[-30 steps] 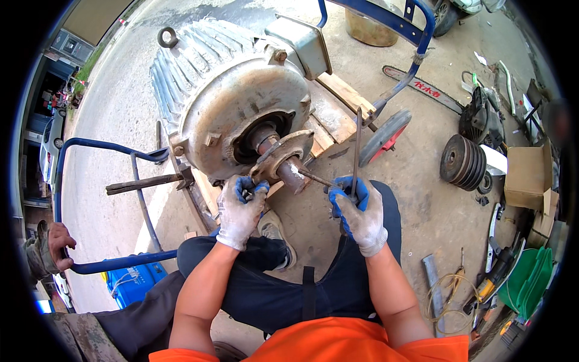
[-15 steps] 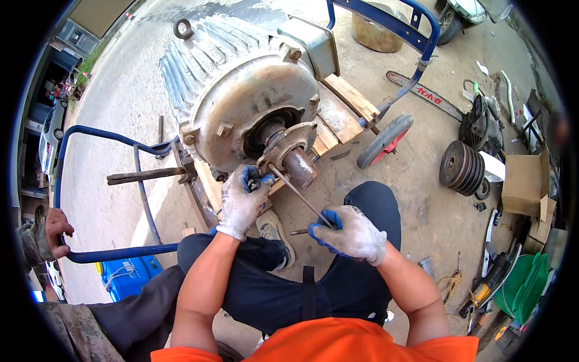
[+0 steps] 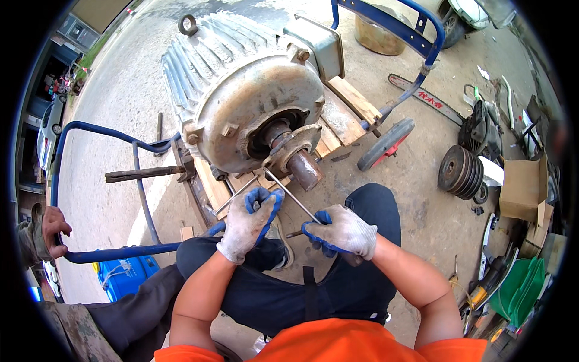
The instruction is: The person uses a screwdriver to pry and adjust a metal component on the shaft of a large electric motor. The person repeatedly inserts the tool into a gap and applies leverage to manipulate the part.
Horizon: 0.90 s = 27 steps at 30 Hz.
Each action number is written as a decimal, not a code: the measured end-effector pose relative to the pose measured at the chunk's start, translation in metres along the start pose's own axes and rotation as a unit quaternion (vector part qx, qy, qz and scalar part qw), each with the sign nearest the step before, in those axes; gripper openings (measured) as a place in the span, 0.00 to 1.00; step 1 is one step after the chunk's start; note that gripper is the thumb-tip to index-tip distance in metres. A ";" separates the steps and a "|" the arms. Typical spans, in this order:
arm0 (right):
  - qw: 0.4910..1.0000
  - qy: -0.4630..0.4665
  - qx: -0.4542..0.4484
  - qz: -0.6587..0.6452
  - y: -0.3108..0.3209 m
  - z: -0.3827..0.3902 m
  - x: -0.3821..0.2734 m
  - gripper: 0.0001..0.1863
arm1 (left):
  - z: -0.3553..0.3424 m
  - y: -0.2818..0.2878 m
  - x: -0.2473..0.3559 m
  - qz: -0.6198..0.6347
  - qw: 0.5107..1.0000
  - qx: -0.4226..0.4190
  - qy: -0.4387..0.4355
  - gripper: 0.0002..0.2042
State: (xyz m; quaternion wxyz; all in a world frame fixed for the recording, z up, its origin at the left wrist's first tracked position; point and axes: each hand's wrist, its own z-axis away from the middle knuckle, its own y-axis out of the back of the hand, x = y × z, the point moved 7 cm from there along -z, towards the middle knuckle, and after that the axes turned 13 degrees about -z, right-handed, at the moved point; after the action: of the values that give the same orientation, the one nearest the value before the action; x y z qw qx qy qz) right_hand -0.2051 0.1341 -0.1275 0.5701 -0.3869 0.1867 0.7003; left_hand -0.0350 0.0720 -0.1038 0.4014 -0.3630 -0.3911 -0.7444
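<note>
A large grey electric motor [image 3: 241, 102] with cooling fins rests on a wooden pallet. Its thick shaft [image 3: 306, 172] points toward me, and a loose rusty bearing cover [image 3: 294, 151] sits around it, apart from the housing. My right hand [image 3: 342, 232], in a white and blue glove, is closed on a thin metal rod [image 3: 294, 197] whose far end meets the cover's lower edge. A short stud [image 3: 294, 234] also sticks out from that hand. My left hand [image 3: 248, 220], gloved alike, is pinched just short of the cover; a small dark bit shows at its fingertips, too small to name.
A blue tubular cart frame [image 3: 120, 254] surrounds the pallet; another person's hand [image 3: 54, 232] holds its left side. A hammer handle [image 3: 145, 174] juts out left. On the right are a chainsaw [image 3: 425, 96], a grooved pulley [image 3: 461, 172], a cardboard box [image 3: 523, 188] and scattered tools.
My left hand has drawn back from the bearing cover toward me, uncovering a thin rod over the pallet. My right hand has shifted slightly left, still with its rod. The view has moved a little.
</note>
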 end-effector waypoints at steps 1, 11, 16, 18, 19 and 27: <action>1.000 -0.006 0.000 -0.018 -0.001 0.000 0.001 0.21 | 0.000 -0.010 -0.001 0.039 0.997 -0.073 0.006 0.12; 0.984 0.076 0.091 0.135 0.003 0.014 -0.013 0.19 | -0.005 -0.039 0.006 0.057 0.989 -0.129 0.048 0.15; 0.934 0.208 0.219 0.190 0.002 0.041 -0.011 0.12 | -0.006 -0.047 -0.001 -0.025 0.993 -0.114 -0.005 0.14; 0.935 0.201 0.220 0.191 -0.002 0.043 -0.001 0.12 | -0.007 -0.051 -0.007 -0.033 0.992 -0.121 -0.022 0.15; 0.936 0.198 0.220 0.192 -0.003 0.043 0.002 0.12 | -0.008 -0.051 -0.006 -0.053 0.992 -0.104 -0.040 0.15; 0.961 0.199 0.170 0.088 -0.006 0.011 0.001 0.13 | -0.009 -0.047 0.004 -0.042 0.995 -0.083 -0.023 0.14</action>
State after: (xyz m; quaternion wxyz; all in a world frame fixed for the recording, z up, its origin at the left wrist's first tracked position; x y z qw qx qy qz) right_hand -0.2033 0.1445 -0.1203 0.5148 -0.3974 0.4461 0.6148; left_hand -0.0799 0.0804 -0.1176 0.3293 -0.3950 -0.3518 -0.7821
